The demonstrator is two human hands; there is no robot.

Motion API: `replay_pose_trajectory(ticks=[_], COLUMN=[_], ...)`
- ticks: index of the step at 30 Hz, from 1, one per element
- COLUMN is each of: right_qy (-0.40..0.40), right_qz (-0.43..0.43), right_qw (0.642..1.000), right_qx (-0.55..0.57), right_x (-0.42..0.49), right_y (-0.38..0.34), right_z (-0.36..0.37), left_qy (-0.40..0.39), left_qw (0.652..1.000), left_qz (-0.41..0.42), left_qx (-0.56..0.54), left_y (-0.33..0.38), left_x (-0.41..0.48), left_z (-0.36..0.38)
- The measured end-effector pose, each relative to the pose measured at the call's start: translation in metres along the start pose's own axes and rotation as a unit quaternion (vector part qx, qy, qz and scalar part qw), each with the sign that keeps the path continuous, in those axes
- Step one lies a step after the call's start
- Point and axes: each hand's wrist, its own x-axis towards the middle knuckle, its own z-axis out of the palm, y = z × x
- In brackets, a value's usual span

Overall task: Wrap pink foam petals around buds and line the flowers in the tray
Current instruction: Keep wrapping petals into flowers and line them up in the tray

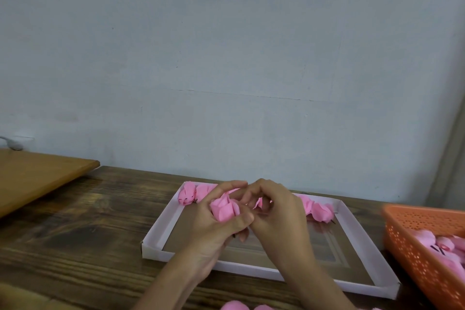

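Evidently mid-wrap, the left hand [221, 226] has its grip clamped round the pink foam flower [222, 210] above the tray [161, 230], steadying it while the right hand [276, 214] pinches a petal [259, 203] to fold on.

A tray [156, 231] is set on the table [88, 221] at lower centre, flowers [187, 192] lined along its far wall. A basket [407, 241] is placed at the right edge, a board [37, 176] at the left. Over the tray a bud [222, 211] is held between left hand [216, 229] and right hand [276, 214].
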Motion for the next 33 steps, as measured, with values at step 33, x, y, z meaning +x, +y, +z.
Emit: replay_pose_trajectory(ticks=[33], right_qy=[-0.064], right_qz=[0.006], right_qw=[0.998], right_qx=[-0.02], right_x=[0.002], right_y=[0.006], right_z=[-0.003], left_qy=[-0.018], left_qw=[0.999], left_qz=[0.0], left_qx=[-0.05], left_y=[-0.002], left_x=[0.007], left_z=[-0.015])
